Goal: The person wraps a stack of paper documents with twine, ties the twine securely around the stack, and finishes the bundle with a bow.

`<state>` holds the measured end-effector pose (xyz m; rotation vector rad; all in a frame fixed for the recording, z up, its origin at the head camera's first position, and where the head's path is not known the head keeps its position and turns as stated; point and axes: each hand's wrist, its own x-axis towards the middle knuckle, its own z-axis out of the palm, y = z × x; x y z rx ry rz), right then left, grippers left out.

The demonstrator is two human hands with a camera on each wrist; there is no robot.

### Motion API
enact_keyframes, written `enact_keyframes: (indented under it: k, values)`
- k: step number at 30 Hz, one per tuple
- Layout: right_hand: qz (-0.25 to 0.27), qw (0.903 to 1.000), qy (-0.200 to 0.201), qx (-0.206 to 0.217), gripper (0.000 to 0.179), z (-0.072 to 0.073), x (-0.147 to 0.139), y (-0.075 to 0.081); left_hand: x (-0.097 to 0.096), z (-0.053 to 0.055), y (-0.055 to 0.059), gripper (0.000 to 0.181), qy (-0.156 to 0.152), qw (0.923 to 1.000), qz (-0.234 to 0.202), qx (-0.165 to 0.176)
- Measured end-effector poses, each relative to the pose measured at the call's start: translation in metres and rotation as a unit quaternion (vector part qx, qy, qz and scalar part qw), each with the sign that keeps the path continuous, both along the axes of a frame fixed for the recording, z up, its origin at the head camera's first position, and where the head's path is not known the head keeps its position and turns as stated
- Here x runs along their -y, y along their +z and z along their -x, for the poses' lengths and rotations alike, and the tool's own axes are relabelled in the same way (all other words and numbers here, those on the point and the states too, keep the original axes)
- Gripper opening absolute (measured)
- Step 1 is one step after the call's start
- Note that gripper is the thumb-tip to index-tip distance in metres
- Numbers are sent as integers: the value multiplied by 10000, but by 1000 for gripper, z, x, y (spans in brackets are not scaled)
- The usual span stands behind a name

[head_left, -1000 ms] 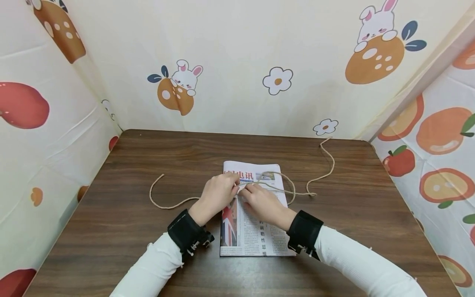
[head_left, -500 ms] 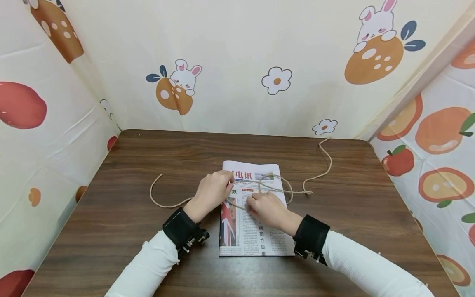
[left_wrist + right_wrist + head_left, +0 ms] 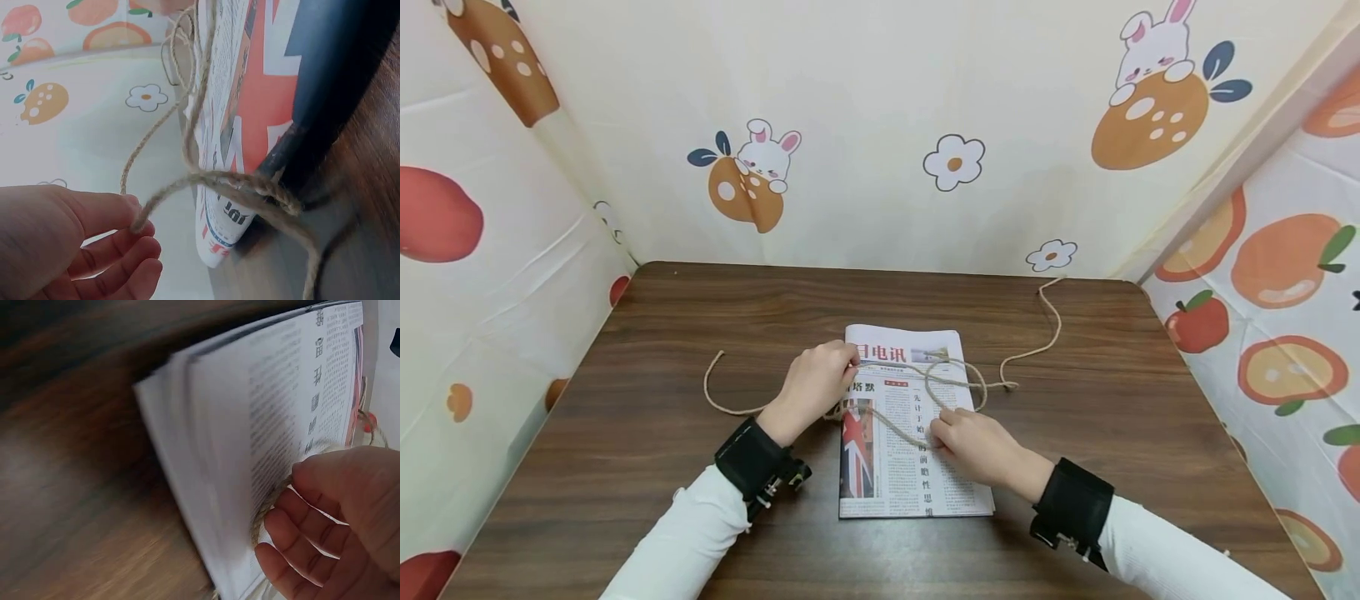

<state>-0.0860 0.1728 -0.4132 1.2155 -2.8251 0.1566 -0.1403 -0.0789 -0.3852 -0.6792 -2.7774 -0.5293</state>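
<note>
A folded stack of newspaper (image 3: 910,467) lies on the table with beige twine (image 3: 895,429) running across it. My left hand (image 3: 811,385) is over the stack's upper left edge, pinching the twine between thumb and fingertips; in the left wrist view the twine (image 3: 165,194) crosses itself beside the paper's edge. Over the right half of the stack my right hand (image 3: 981,446) pinches another stretch of the twine. The right wrist view shows that twine (image 3: 270,506) between thumb and fingers, close above the print. Loose loops of twine lie near the top right of the paper.
One twine end (image 3: 718,379) curls on the wooden table (image 3: 700,308) to the left. The other tail (image 3: 1052,333) trails to the back edge at the right. Printed cloth (image 3: 865,192) hangs behind and on both sides.
My right hand has moved right and toward me, drawing twine across the paper. My left hand has shifted slightly left with its twine. The hands are farther apart.
</note>
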Motion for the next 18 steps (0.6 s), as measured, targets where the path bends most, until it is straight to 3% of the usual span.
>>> enact_keyframes:
  k: [8,18]
  values:
    - [19,9994,-172,-283,23,-6,-35,1,8,2,-1,5,54,9999,2,-139]
    - [108,9979,264,-580,26,-12,-76,-5,18,6,-4,4,153,9997,66,-155]
